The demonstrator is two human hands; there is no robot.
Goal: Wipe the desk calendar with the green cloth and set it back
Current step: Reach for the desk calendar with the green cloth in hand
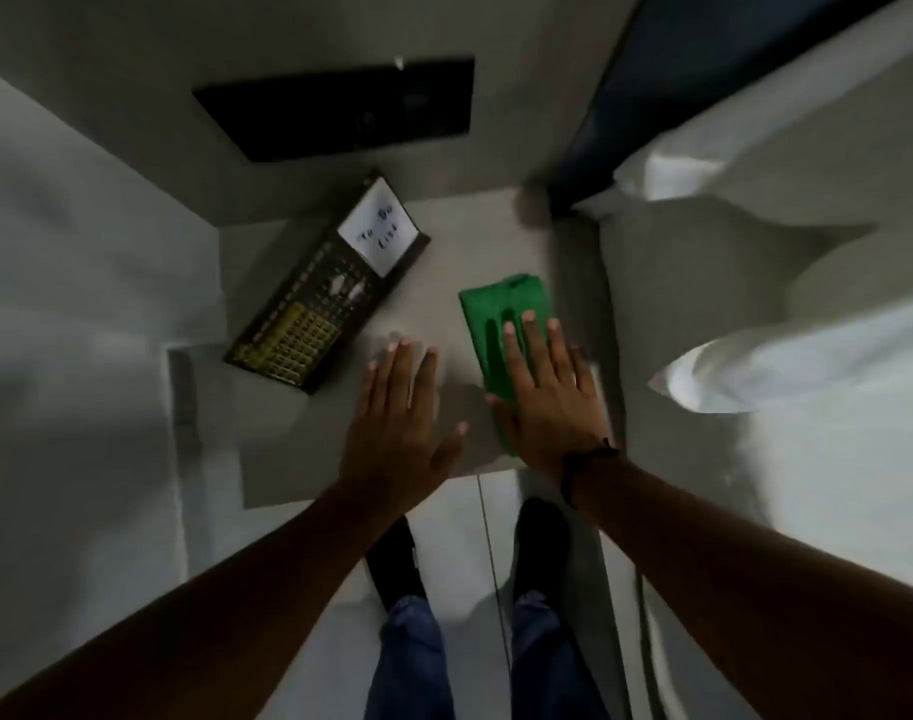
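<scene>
The desk calendar is a dark board with a yellow date grid and a white "To Do List" pad; it lies tilted at the back left of the small grey table. To its right lies the folded green cloth. My right hand rests flat on the near half of the cloth, fingers spread. My left hand hovers flat over the bare table, just right of the calendar's near corner, holding nothing.
A black panel is set in the wall behind the table. A bed with white pillows borders the table on the right. My shoes and jeans stand on the pale floor below the table's front edge.
</scene>
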